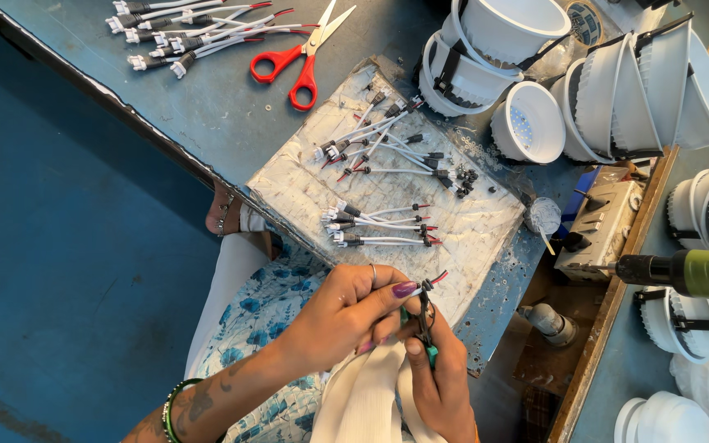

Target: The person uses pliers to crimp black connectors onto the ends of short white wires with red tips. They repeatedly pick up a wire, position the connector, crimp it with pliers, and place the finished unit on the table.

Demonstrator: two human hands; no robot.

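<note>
Near the desk's front edge, left hand (346,316) pinches a short wire (422,287) steady so right hand (436,377), closed on small cutters (427,328), can work its end

Left hand (353,316) pinching short wire (425,286), right hand (441,379) gripping small green-handled tool (428,328), red scissors (299,56) beyond

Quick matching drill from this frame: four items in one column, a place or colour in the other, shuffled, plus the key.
1. scissors
2. power screwdriver
3. white housings
4. wire lead

A. pinched between left hand and right hand
B. red handles, lying open
C. stacked at the top right
D. green grip, right edge

Pairs: 1-B, 2-D, 3-C, 4-A
</note>
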